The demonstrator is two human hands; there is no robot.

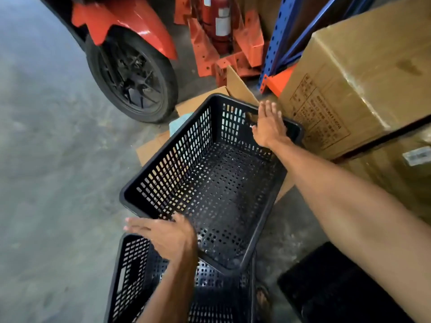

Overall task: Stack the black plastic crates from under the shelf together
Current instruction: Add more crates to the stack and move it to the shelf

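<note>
Two black plastic crates lie on the grey concrete floor (pixel 46 141), both moulded as rectangular baskets with lattice walls and perforated bottoms, their rims thick and rounded. The upper crate (pixel 210 178) sits tilted, its near end resting on top of the lower crate (pixel 137 273), its far end out over flattened brown cardboard (pixel 151 148). The lower one shows a slot handle in its left wall. The right hand (pixel 268 123) lies at the far right rim of the upper crate, fingers straight and close together, palm down against the plastic; the bare forearm reaches across the crate's right side. The left hand (pixel 161 236) is flat too, fingers straight and pointing left, a little blurred. It hovers at the near left corner of the upper crate, just above the lower crate's rim, and whether it touches either cannot be told. Neither hand curls round anything. Beside the right hand stands one large cardboard box (pixel 363 75), tape-glossy and printed with a table of text on its side, resting on another wrapped carton (pixel 396 180). Behind the crates: one black spoked wheel (pixel 133 73) under an orange-red fender (pixel 140 26), one red fire extinguisher (pixel 217 17) among a heap of orange metal brackets (pixel 203 50), and a blue perforated rack upright (pixel 276 36).
</note>
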